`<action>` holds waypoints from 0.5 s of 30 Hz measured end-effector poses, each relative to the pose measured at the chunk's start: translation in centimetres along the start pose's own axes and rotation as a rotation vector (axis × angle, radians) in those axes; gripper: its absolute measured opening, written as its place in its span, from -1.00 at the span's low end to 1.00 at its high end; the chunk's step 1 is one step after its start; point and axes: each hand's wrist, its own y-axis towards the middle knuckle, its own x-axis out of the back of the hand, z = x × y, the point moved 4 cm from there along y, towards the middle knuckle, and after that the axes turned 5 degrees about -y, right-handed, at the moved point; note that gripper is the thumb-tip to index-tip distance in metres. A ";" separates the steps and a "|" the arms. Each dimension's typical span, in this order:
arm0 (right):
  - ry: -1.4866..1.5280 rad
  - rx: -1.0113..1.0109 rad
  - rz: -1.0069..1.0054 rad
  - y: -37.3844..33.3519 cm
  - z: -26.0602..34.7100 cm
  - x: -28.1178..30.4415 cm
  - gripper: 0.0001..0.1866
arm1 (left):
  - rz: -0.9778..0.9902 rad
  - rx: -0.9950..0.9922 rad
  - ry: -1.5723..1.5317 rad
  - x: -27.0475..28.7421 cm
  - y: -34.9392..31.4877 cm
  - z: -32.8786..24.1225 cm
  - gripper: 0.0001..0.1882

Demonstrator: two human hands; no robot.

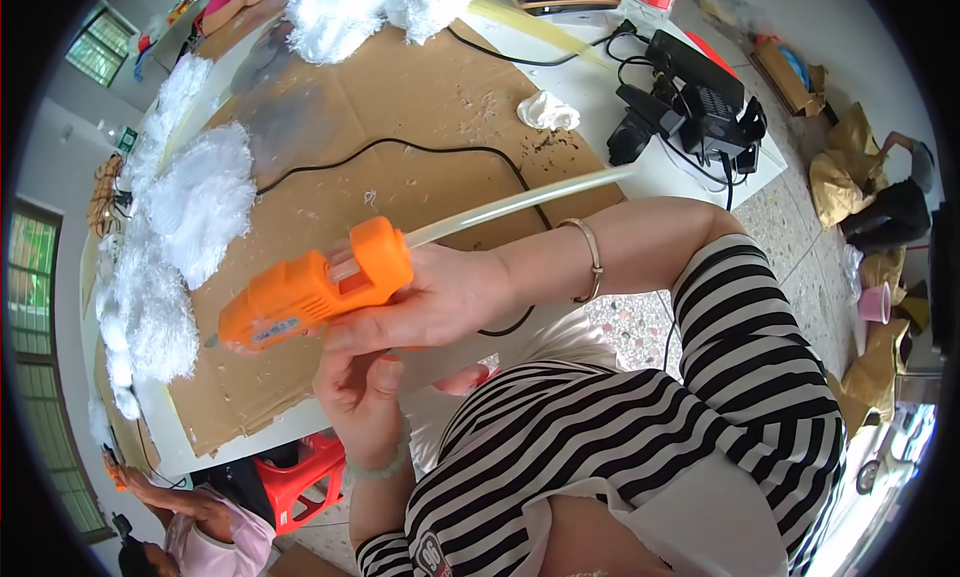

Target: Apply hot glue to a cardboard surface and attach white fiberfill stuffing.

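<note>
An orange hot glue gun (310, 287) is held in my right hand (440, 297), whose fingers wrap round its grip. A long translucent glue stick (510, 203) sticks out of its back end toward the right. The nozzle points left, over the edge of the cardboard. Just below the gun is my left hand (358, 397), its fingers curled up close to the right hand. The gun and the right hand cover part of those fingers, so anything in them is hidden. A black cord (430, 149) runs across the cardboard behind the gun.
Brown cardboard (330, 107) covers much of the white table. Fluffy white fibre (205, 202) is heaped at the left, more at the back. Black adapters and cables (700, 107) crowd the right corner beside a crumpled white wad (548, 112). Co-workers sit around; a red stool (300, 482) stands lower left.
</note>
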 end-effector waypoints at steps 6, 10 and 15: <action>-0.118 0.082 0.018 0.1 -0.4 -0.6 -0.74 | 0.020 0.018 -0.267 -0.3 0.2 1.5 -0.42; -0.308 0.227 0.039 0.1 1.0 -0.9 -0.69 | -0.032 0.035 -0.201 -1.1 0.1 1.3 -0.48; -0.402 0.154 0.153 0.3 2.7 0.9 -0.49 | 0.002 -0.144 -0.326 -0.1 0.1 -0.7 -0.58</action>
